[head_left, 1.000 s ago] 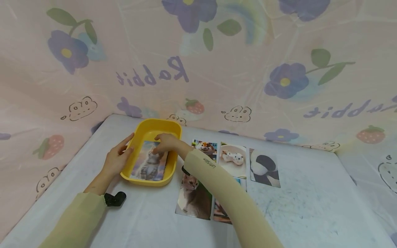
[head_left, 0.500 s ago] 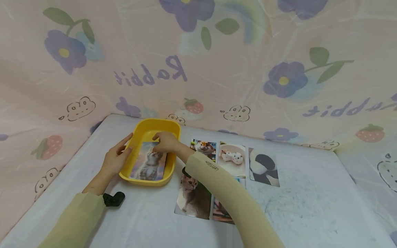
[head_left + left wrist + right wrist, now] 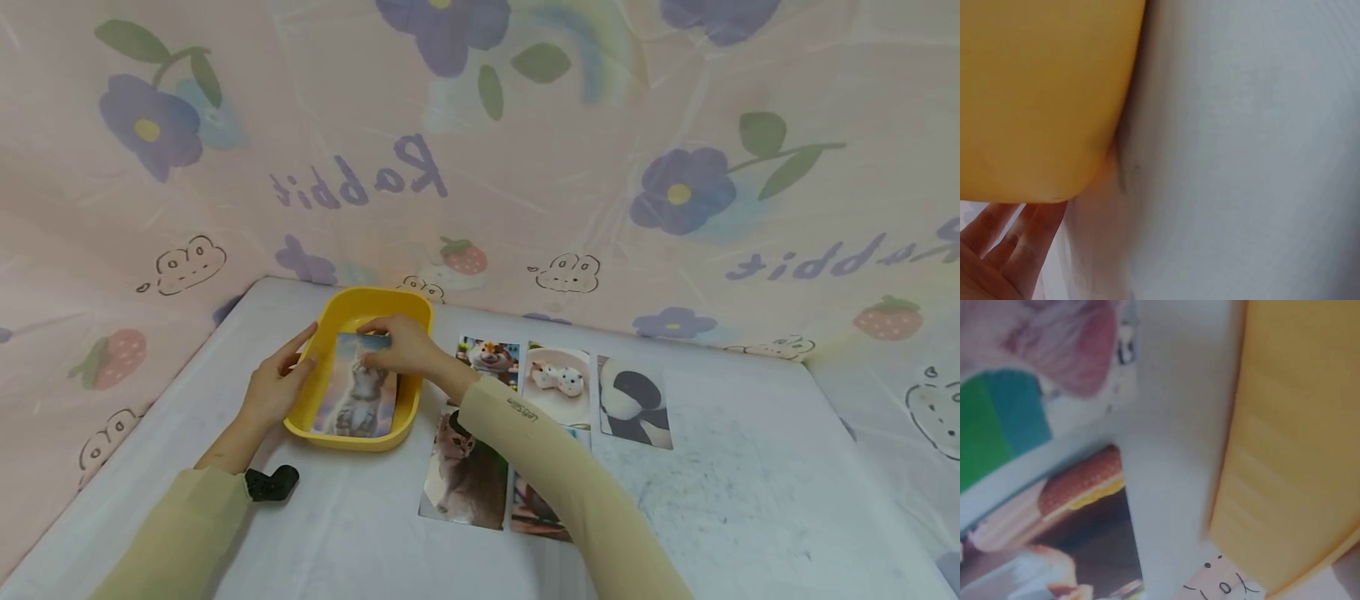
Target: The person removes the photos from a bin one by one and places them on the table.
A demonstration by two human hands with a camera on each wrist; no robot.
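A yellow tray (image 3: 352, 444) stands at the left of the table. My left hand (image 3: 273, 383) holds its left wall, thumb at the rim and fingers along the outside. In the left wrist view the fingers (image 3: 1030, 247) run behind the tray's end, their tips hidden. Inside the tray, a photo card of a grey kitten (image 3: 356, 408) is pinched at its upper right corner by my right hand (image 3: 405, 346). A darker edge shows beside the card's right side. The right wrist view shows the tray's outer wall (image 3: 1297, 444), not the fingers.
Right of the tray lie a hamster card (image 3: 489, 357), a card with white figures in a bowl (image 3: 558, 383), a black-and-white card (image 3: 633, 400) and a brown cat card (image 3: 465, 492). My right forearm partly covers other cards (image 3: 536, 512). A patterned curtain (image 3: 510, 217) hangs behind.
The kitten card has shifted slightly up and left inside the tray, its top edge now higher, with my right fingers on it. The left hand and tray have stayed in place.
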